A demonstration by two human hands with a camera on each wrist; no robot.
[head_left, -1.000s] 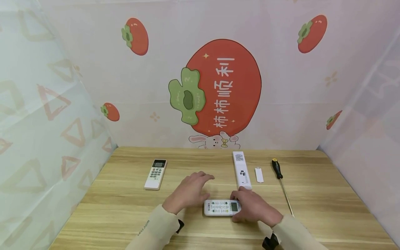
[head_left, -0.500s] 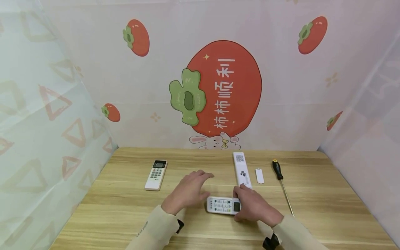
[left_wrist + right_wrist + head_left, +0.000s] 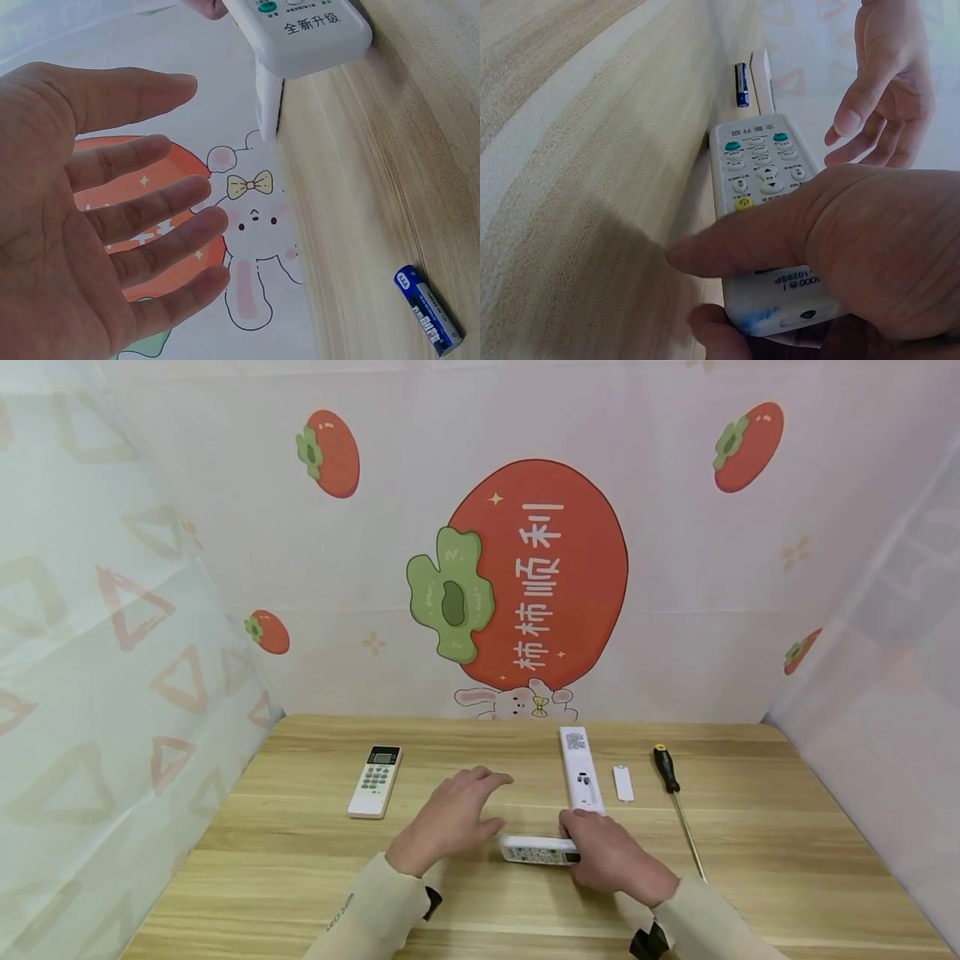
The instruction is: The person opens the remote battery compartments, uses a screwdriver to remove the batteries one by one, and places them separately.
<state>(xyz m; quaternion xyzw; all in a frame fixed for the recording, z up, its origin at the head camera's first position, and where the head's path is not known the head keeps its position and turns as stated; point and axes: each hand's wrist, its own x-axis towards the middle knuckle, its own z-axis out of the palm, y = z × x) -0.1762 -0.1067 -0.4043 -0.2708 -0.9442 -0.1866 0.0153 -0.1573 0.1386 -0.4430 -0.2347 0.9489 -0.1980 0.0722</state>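
My right hand (image 3: 611, 852) grips a white remote control (image 3: 540, 850) by its screen end, thumb across the front in the right wrist view. The remote is tipped on its long side, its button face (image 3: 761, 161) turned toward me. Beside its other end is my left hand (image 3: 453, 818), fingers apart and holding nothing; the left wrist view shows the bare palm (image 3: 52, 217). A blue AAA battery (image 3: 427, 311) lies on the wood below the left hand; the head view does not show it. Just beyond the right hand lies a second white remote (image 3: 580, 768), back up with its battery bay uncovered.
A small white battery cover (image 3: 622, 783) lies right of the uncovered remote. Farther right is a long screwdriver (image 3: 678, 810) with a black and yellow handle. Another remote (image 3: 375, 782) lies face up at the left. A patterned sheet (image 3: 360, 543) rises behind the table (image 3: 247, 860).
The remote in my right hand has shifted slightly right and tipped from lying face up to standing on its long side, buttons toward me. My left hand has hardly moved.
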